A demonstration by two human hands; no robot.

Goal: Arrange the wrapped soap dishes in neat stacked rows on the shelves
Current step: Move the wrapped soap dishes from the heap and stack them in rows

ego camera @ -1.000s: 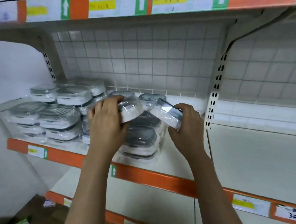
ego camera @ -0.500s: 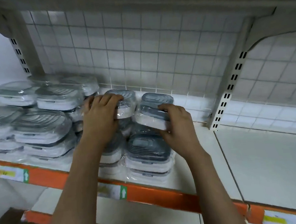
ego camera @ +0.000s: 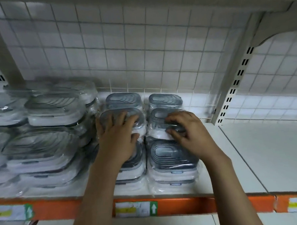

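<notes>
Resting on top of the middle stacks, both hands meet wrapped soap dishes on the shelf (ego camera: 251,158); left hand (ego camera: 118,140) lies w/ fingers spread flat over the grey lid of the left dish (ego camera: 108,117), thumb at its front edge, so a loose press, not a clench; right hand (ego camera: 189,132) has fingers curled over the lid of the right dish (ego camera: 159,116), thumb tucked against its white front side, pinching it. Both dishes sit atop side-by-side stacks, approx. mid-shelf; behind each, another stack (ego camera: 123,100) tops out near the tiled back wall (ego camera: 140,52); in front, a lower stack w/ grey lid (ego camera: 171,154) shows under the right wrist. Taller, blurred stacks in clear wrap (ego camera: 41,132) fill the shelf's left part, touching the middle group. Orange shelf edge (ego camera: 219,205) carries a price label (ego camera: 136,208) w/ green arrow; slotted upright (ego camera: 236,82) stands at right.
</notes>
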